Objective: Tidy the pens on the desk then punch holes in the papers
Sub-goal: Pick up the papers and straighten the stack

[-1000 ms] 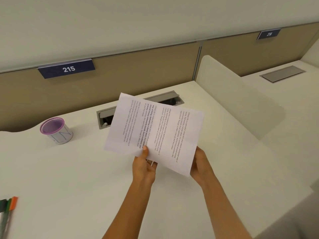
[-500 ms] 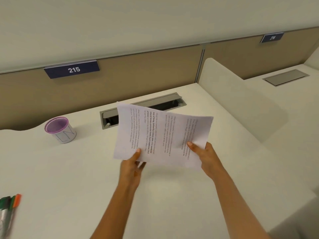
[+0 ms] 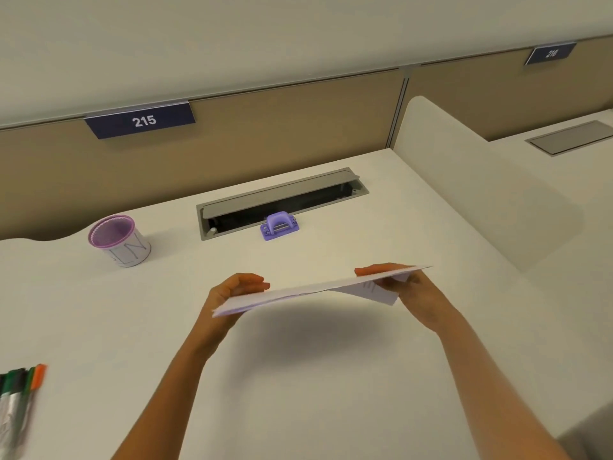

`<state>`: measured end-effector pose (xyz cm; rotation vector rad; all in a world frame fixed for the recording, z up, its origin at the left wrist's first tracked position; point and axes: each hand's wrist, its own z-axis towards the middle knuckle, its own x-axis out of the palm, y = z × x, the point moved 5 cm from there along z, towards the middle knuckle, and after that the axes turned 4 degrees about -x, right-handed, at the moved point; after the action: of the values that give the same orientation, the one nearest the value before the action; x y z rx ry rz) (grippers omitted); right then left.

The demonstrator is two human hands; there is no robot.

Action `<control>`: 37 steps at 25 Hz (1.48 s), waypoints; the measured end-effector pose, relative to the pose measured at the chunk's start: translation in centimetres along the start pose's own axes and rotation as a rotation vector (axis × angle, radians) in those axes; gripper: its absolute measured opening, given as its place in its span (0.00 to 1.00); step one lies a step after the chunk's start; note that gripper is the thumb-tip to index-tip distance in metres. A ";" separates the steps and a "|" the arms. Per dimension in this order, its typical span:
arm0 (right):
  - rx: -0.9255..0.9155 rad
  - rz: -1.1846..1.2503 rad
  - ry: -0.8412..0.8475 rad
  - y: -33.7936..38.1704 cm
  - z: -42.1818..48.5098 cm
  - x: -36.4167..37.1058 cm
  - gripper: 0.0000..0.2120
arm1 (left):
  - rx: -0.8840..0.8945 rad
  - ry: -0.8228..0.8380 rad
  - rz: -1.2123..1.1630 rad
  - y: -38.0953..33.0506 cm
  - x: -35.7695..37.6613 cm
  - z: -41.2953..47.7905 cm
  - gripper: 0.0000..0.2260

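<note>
I hold printed papers [image 3: 298,292] nearly flat and edge-on above the middle of the white desk [image 3: 298,376]. My left hand [image 3: 232,292] grips their left end and my right hand [image 3: 408,287] grips the right end, where one corner hangs folded down. A small purple hole punch [image 3: 279,225] stands behind the papers, in front of the cable slot. A purple mesh pen cup [image 3: 117,240] with a white label stands at the back left, with no pens showing in it. Several pens [image 3: 20,393], green and orange among them, lie at the left edge of the desk.
A grey cable slot [image 3: 282,202] with its lid raised is set into the back of the desk. A beige partition with a sign reading 215 [image 3: 142,120] runs behind. A white divider panel [image 3: 481,194] closes off the right side, with a neighbouring desk beyond it.
The papers have tipped from facing me to lying almost flat, and my hands have moved to their two ends. The hole punch, hidden before behind the sheets, now shows.
</note>
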<state>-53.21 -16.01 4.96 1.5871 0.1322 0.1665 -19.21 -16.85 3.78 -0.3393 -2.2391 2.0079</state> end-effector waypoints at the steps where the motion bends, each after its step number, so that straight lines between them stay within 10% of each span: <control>1: 0.032 0.010 0.013 -0.8 -0.2 0.2 0.14 | -0.035 0.017 0.015 1.0 0.4 -0.2 0.13; 13: 0.096 -0.021 -0.053 2.1 1.1 -2.0 0.22 | -0.090 -0.137 -0.204 -2.4 0.3 0.6 0.14; 21: 0.203 0.543 -0.172 -0.5 -1.4 4.8 0.22 | -0.424 -0.291 -0.745 0.7 6.7 -0.9 0.12; 37: 0.256 0.360 -0.598 -2.7 -2.7 4.5 0.13 | -0.752 -0.119 -0.551 5.2 10.4 -1.8 0.18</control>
<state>-49.21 -12.48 2.47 1.8411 -0.6206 -0.0548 -28.37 -12.15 -1.81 0.3278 -2.6848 0.9054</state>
